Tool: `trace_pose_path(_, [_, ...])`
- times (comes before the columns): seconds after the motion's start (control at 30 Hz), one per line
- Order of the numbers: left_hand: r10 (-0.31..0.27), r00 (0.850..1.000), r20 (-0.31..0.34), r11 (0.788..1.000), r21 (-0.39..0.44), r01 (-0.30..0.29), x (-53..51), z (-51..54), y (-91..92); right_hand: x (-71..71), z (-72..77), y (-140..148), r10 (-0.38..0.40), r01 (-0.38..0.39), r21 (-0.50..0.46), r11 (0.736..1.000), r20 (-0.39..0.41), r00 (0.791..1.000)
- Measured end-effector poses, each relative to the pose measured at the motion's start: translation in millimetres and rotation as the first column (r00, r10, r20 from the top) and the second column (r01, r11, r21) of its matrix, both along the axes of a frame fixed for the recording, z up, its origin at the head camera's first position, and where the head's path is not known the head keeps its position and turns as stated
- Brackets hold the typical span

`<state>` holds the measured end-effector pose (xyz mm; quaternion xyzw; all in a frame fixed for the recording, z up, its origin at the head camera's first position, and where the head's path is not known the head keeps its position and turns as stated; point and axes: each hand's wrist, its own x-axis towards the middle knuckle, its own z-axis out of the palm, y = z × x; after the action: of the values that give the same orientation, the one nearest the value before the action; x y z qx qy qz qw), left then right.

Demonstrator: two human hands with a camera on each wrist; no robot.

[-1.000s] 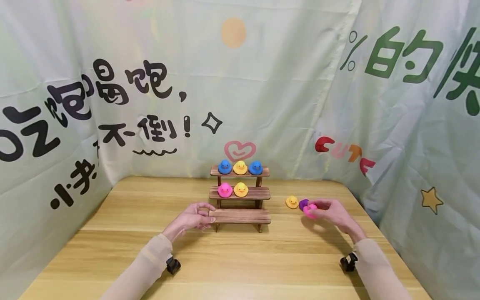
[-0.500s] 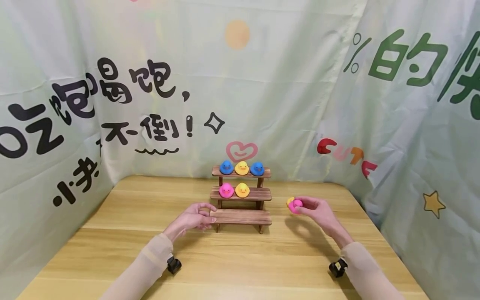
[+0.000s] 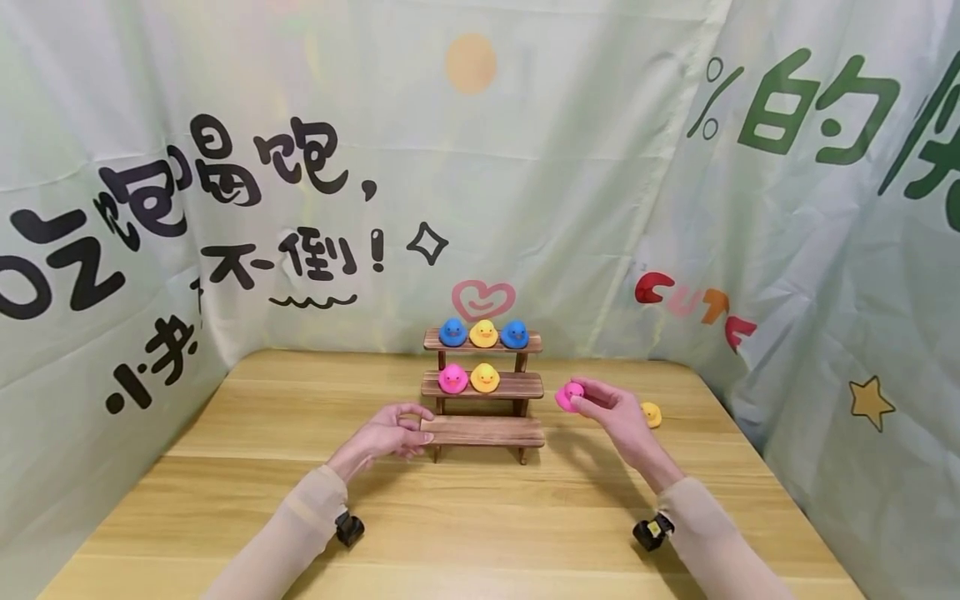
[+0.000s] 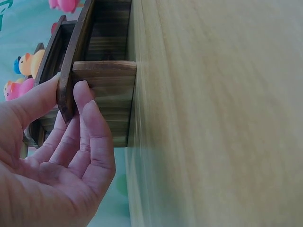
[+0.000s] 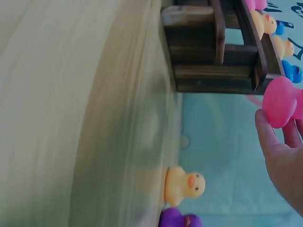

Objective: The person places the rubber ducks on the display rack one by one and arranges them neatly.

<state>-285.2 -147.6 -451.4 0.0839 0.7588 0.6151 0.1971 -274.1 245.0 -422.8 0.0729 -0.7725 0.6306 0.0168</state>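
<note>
My left hand [image 3: 386, 433] grips the left end of the bottom plank of a three-step wooden shelf [image 3: 482, 431], thumb above and fingers beneath, as the left wrist view shows. My right hand [image 3: 618, 417] pinches a pink rubber duck [image 3: 570, 397] in the air just right of the middle step. On the top step sit a blue duck [image 3: 453, 332], a yellow duck [image 3: 483, 333] and another blue duck [image 3: 515, 334]. The middle step bears a pink duck [image 3: 453, 378] and a yellow duck [image 3: 485, 377].
A yellow duck [image 3: 652, 414] shows behind my right wrist on the wooden table [image 3: 465, 533]. In the right wrist view a yellow duck [image 5: 183, 186] and a purple duck [image 5: 177, 218] stand side by side. Printed cloth [image 3: 540, 208] hangs behind and at both sides.
The right hand has carried the pink duck left and slightly up, from beside the purple duck toward the shelf. A yellow duck now shows right of that hand. The left hand stays in place.
</note>
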Motion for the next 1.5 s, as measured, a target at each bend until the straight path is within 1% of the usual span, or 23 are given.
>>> trace_pose_path(0.07, [0.001,1.000,-0.002,1.000,-0.001,-0.001,-0.9,0.8,0.2,0.0,2.1,-4.1,-0.008,0.008,-0.036,0.999,-0.003,1.000])
trace_pose_path(0.13, [0.003,1.000,-0.003,1.000,0.000,-0.003,-2.0,1.6,0.6,-0.6,4.0,-8.5,-0.007,0.006,-0.093,0.996,-0.009,1.000])
trace_pose_path(0.23, [0.007,1.000,-0.005,1.000,0.001,-0.007,-3.1,2.6,1.1,-1.5,6.1,-15.5,0.000,-0.004,-0.178,0.984,-0.024,1.000])
trace_pose_path(0.3, [0.007,1.000,0.000,1.000,-0.002,-0.007,-3.3,2.7,1.4,-1.4,7.2,-20.0,0.006,-0.012,-0.215,0.977,-0.031,1.000])
trace_pose_path(0.6, [0.006,1.000,-0.001,1.000,-0.010,-0.006,-2.2,1.7,1.1,-5.4,12.8,-37.4,0.038,-0.055,-0.253,0.966,-0.069,0.997])
trace_pose_path(0.9, [-0.005,1.000,0.001,1.000,0.000,0.005,-0.6,0.5,0.1,-13.9,18.5,-51.5,0.061,-0.079,-0.184,0.980,-0.103,0.993])
trace_pose_path(1.0, [-0.001,1.000,0.004,1.000,0.003,0.001,-0.6,-0.3,-0.2,-18.5,18.9,-56.3,0.079,-0.096,-0.144,0.985,-0.118,0.990])
trace_pose_path(1.13, [0.003,1.000,0.007,1.000,0.003,-0.003,0.3,-0.5,-0.2,-26.0,17.2,-62.0,0.104,-0.113,-0.069,0.991,-0.131,0.986])
trace_pose_path(1.3, [-0.003,1.000,0.007,1.000,0.006,0.003,1.0,-0.7,-0.2,-30.2,16.6,-67.7,0.100,-0.099,0.012,0.995,-0.120,0.988])
trace_pose_path(1.5, [-0.002,1.000,0.003,1.000,0.002,0.002,0.8,-0.7,-0.7,-32.6,17.6,-72.2,0.099,-0.092,0.065,0.994,-0.112,0.989])
